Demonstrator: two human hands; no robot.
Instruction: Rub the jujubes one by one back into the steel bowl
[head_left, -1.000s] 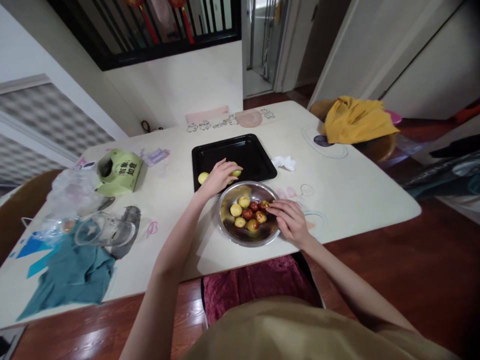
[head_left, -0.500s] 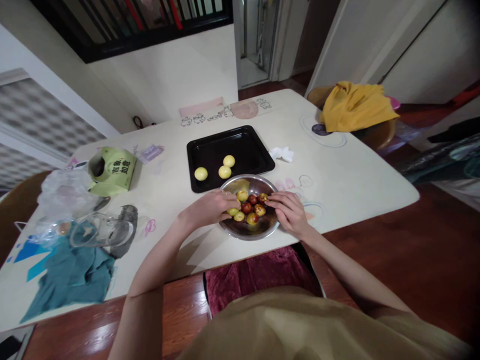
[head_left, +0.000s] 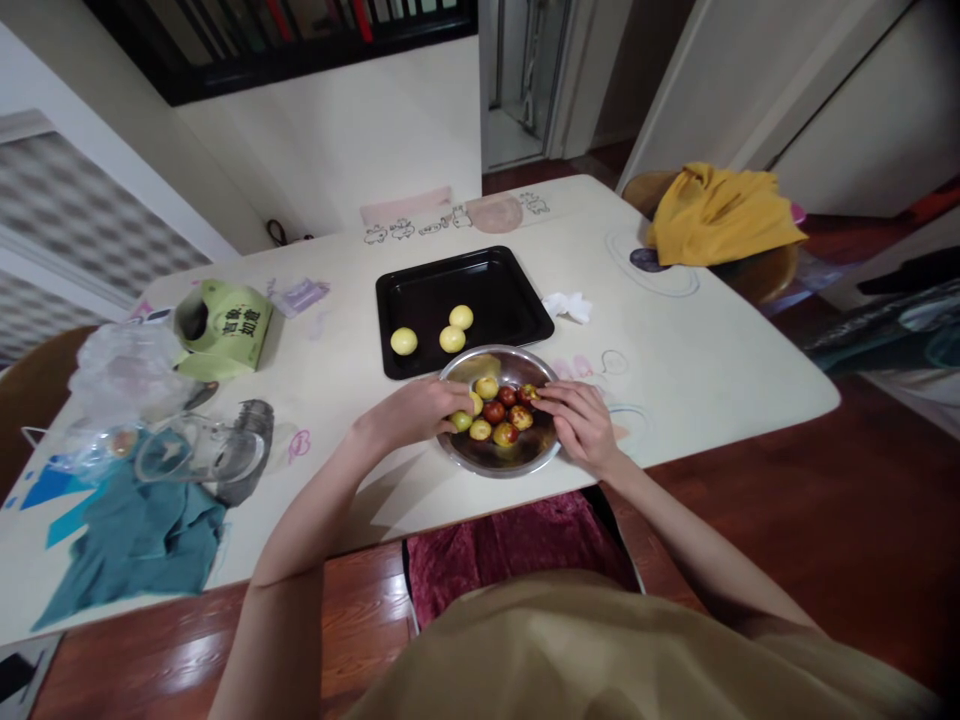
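Note:
A steel bowl (head_left: pixel 499 468) stands at the table's near edge with several red and yellow-green jujubes (head_left: pixel 494 412) in it. My left hand (head_left: pixel 420 410) reaches over the bowl's left rim, its fingers curled onto a yellow-green jujube (head_left: pixel 460 421) by the wall. At the right rim, my right hand (head_left: pixel 581 420) has its fingertips closed on a mottled jujube (head_left: pixel 527 393); the thumb is partly hidden. Just behind the bowl lies a black baking tray (head_left: pixel 510 290) with three pale yellow round fruits (head_left: pixel 452 339) on it.
A crumpled white tissue (head_left: pixel 568 307) lies right of the tray. On the left are a green paper bag (head_left: pixel 232 325), a clear plastic bag (head_left: pixel 124 375), a clear plastic container (head_left: pixel 202 450) and a teal cloth (head_left: pixel 142 540). A yellow cloth (head_left: pixel 720 215) hangs over a chair.
The view has shifted slightly. My left fingers have moved a little at the bowl's left side, showing more of the jujubes there. My right hand stays almost still.

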